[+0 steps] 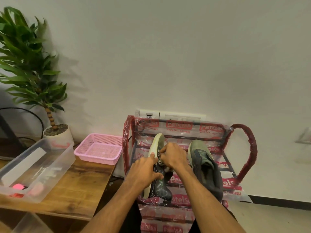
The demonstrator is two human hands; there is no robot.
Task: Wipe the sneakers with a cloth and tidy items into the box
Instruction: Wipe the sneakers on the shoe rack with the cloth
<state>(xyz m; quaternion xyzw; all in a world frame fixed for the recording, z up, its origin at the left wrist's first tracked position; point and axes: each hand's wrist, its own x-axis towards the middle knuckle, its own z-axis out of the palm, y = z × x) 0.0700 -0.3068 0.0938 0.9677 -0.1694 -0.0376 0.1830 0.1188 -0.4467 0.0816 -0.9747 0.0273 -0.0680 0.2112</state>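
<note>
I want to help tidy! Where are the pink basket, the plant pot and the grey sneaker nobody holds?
pink basket (99, 149): head view, bare mesh floor.
plant pot (65, 135): head view, white side wall.
grey sneaker (203, 158): head view, upper near the laces.

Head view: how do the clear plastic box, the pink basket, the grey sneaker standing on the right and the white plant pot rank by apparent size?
1. clear plastic box: largest, though also nearest the camera.
2. pink basket and grey sneaker: about alike, not ranked.
3. white plant pot: smallest, partly hidden by the box.
</note>
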